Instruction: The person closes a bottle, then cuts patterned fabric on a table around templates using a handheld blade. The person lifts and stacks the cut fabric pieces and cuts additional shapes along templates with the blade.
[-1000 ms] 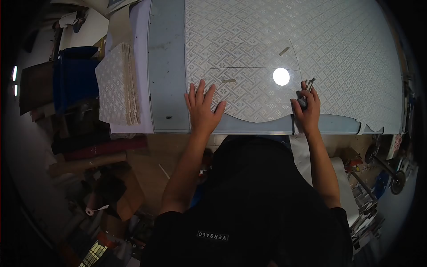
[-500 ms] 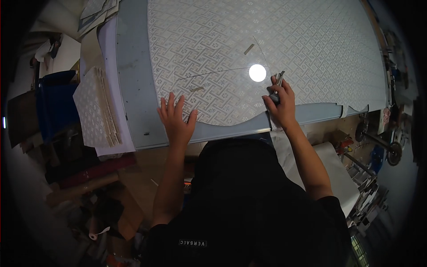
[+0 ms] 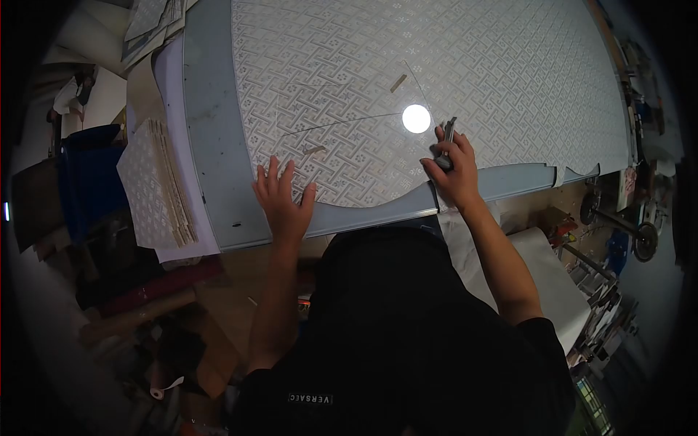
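A large pale sheet with a woven geometric pattern lies over the grey table, its near edge curved. My left hand rests with spread fingers on the sheet's near left corner, holding nothing. Just beyond its fingertips is a small tan strip. My right hand is closed round a small metal tool, its tip pointing away from me, at the sheet's near edge. Thin dark lines run across the sheet beside the tool. A second small strip lies farther back.
To the left, a stack of patterned pieces sits on white paper on the grey table. Blue cloth or a bin is beyond it. Rolls lie below at left. A metal bar with round ends stands at right.
The whole view has shifted and tilted, so the table and both hands appear farther left. Both hands keep about the same places on the sheet, the right one still holding the tool.
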A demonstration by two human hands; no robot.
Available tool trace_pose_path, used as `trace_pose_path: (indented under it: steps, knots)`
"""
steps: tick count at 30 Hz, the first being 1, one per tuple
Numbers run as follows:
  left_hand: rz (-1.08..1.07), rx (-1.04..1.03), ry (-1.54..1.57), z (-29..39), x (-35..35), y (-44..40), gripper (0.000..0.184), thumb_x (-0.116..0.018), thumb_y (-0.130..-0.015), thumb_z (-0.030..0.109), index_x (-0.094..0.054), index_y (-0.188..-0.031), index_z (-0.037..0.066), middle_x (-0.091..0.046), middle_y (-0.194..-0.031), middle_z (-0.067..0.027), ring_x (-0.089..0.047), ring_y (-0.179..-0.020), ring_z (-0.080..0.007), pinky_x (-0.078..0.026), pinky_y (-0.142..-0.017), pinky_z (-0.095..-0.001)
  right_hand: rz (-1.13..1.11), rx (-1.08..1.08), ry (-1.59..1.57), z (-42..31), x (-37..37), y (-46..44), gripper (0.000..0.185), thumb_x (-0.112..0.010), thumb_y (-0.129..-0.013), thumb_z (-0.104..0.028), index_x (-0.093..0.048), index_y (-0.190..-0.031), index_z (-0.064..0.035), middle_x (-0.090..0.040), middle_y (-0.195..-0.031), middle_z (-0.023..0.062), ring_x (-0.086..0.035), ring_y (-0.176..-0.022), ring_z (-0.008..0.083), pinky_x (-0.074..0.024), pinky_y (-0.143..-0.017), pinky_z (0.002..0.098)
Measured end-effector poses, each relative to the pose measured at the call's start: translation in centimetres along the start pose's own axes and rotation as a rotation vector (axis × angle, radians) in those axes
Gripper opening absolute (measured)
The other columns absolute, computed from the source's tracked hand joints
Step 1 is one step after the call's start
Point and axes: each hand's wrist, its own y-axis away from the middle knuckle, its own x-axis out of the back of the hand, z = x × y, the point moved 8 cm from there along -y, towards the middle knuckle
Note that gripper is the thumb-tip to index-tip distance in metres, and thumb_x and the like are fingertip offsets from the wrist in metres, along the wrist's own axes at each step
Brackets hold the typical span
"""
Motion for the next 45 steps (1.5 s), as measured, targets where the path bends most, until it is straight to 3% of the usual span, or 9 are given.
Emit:
trace_pose_path:
  steps: [4, 17, 19, 20, 26, 28, 35, 45]
  knots:
    - [-0.004, 0.006, -0.003, -0.1, 0.0, 0.0, 0.062, -0.076, -0.087, 0.037, -0.057, -0.141, 0.011, -0.040, -0.159, -0.0170, -0.027, -0.148, -0.0479, -0.016, -0.118, -0.0683, -0.015, 0.002, 0.013, 0.0, -0.1, 0.0, 0.037, -0.088, -0.075, -0.024, -0.070, -0.103, -0.0070, -0.063, -0.133, 0.0181, -0.056, -0.125, 0.0386, -0.0338, -0.117, 0.0553]
    - [0.001, 0.003, -0.003, -0.1, -0.1, 0.0, 0.062, -0.076, -0.088, 0.037, -0.057, -0.141, 0.012, -0.039, -0.159, -0.0167, -0.027, -0.149, -0.0471, -0.015, -0.118, -0.0684, -0.003, -0.006, -0.002, -0.2, -0.1, -0.2, 0.037, -0.087, -0.077, -0.024, -0.069, -0.103, -0.0053, -0.065, -0.127, 0.0178, -0.058, -0.121, 0.0391, -0.0344, -0.116, 0.0565]
    - [0.001, 0.005, -0.005, -0.2, -0.2, 0.1, 0.062, -0.076, -0.088, 0.037, -0.057, -0.141, 0.012, -0.039, -0.159, -0.0167, -0.027, -0.149, -0.0473, -0.015, -0.118, -0.0684, -0.020, 0.035, 0.028, -0.5, -0.1, -0.2, 0.037, -0.084, -0.077, -0.018, -0.062, -0.104, -0.0052, -0.064, -0.138, 0.0162, -0.057, -0.119, 0.0377, -0.0419, -0.107, 0.0459]
    - [0.010, 0.001, 0.007, -0.1, -0.2, 0.1, 0.062, -0.076, -0.087, 0.037, -0.057, -0.141, 0.012, -0.039, -0.159, -0.0168, -0.027, -0.149, -0.0471, -0.015, -0.118, -0.0682, -0.021, 0.037, 0.024, -0.7, 0.0, -0.3, 0.037, -0.084, -0.077, -0.018, -0.062, -0.104, -0.0052, -0.064, -0.138, 0.0162, -0.057, -0.119, 0.0377, -0.0419, -0.107, 0.0459]
    - [0.029, 0.017, 0.018, -0.2, 0.2, 0.1, 0.062, -0.076, -0.087, 0.038, -0.058, -0.141, 0.012, -0.040, -0.159, -0.0161, -0.027, -0.148, -0.0460, -0.016, -0.119, -0.0671, -0.055, 0.046, 0.082, -0.7, -0.4, -0.2, 0.038, -0.082, -0.078, -0.016, -0.060, -0.108, -0.0059, -0.062, -0.141, 0.0164, -0.055, -0.126, 0.0381, -0.0325, -0.116, 0.0505]
    - [0.025, 0.019, 0.013, -0.2, 0.1, 0.1, 0.062, -0.076, -0.087, 0.038, -0.058, -0.140, 0.012, -0.041, -0.158, -0.0158, -0.028, -0.148, -0.0458, -0.016, -0.119, -0.0669, -0.048, 0.022, 0.047, -0.3, -0.5, -0.2, 0.038, -0.082, -0.080, -0.023, -0.065, -0.109, -0.0054, -0.062, -0.128, 0.0232, -0.053, -0.126, 0.0433, -0.0301, -0.119, 0.0573]
    - [0.009, 0.030, 0.009, -0.1, 0.2, 0.1, 0.061, -0.076, -0.087, 0.039, -0.059, -0.139, 0.011, -0.041, -0.158, -0.0149, -0.027, -0.149, -0.0455, -0.016, -0.119, -0.0673, -0.065, -0.021, 0.013, -0.2, -0.5, -0.2, 0.039, -0.082, -0.079, -0.022, -0.065, -0.109, -0.0057, -0.060, -0.132, 0.0231, -0.053, -0.127, 0.0424, -0.0304, -0.118, 0.0577]
    - [0.003, 0.048, 0.026, 0.1, 0.3, 0.0, 0.059, -0.074, -0.089, 0.039, -0.060, -0.139, 0.011, -0.040, -0.159, -0.0151, -0.027, -0.149, -0.0455, -0.014, -0.119, -0.0674, -0.060, 0.004, 0.021, -1.1, -0.4, -0.3, 0.034, -0.080, -0.080, -0.016, -0.062, -0.106, -0.0044, -0.062, -0.140, 0.0137, -0.052, -0.128, 0.0392, -0.0304, -0.118, 0.0545]
